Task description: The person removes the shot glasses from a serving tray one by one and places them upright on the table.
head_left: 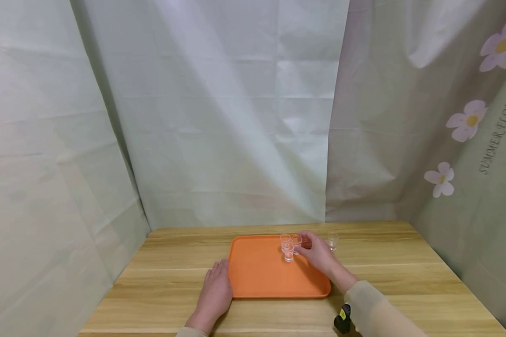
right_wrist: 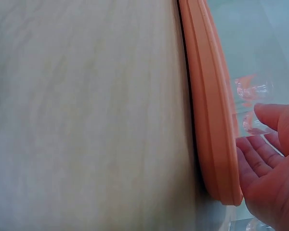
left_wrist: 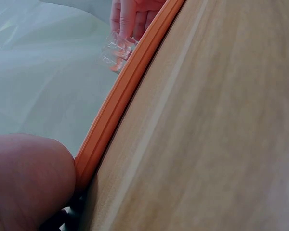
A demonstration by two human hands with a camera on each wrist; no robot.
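An orange tray (head_left: 261, 271) lies on the wooden table. Toward its back right, three small clear shot glasses stand close together: one at the back left (head_left: 285, 239), one in front (head_left: 288, 255) and a shot glass (head_left: 295, 240) at the right. My right hand (head_left: 318, 252) reaches over the tray's right side and holds that right-hand glass between thumb and fingers; in the right wrist view the glass partly hides the grip. My left hand (head_left: 217, 288) rests against the tray's left edge, fingers extended forward along it.
Another clear shot glass (head_left: 332, 241) stands on the table to the right of the tray, behind my right hand. A black and yellow object (head_left: 343, 319) is near my right sleeve. Pale curtains (head_left: 236, 140) enclose the table at the back and sides.
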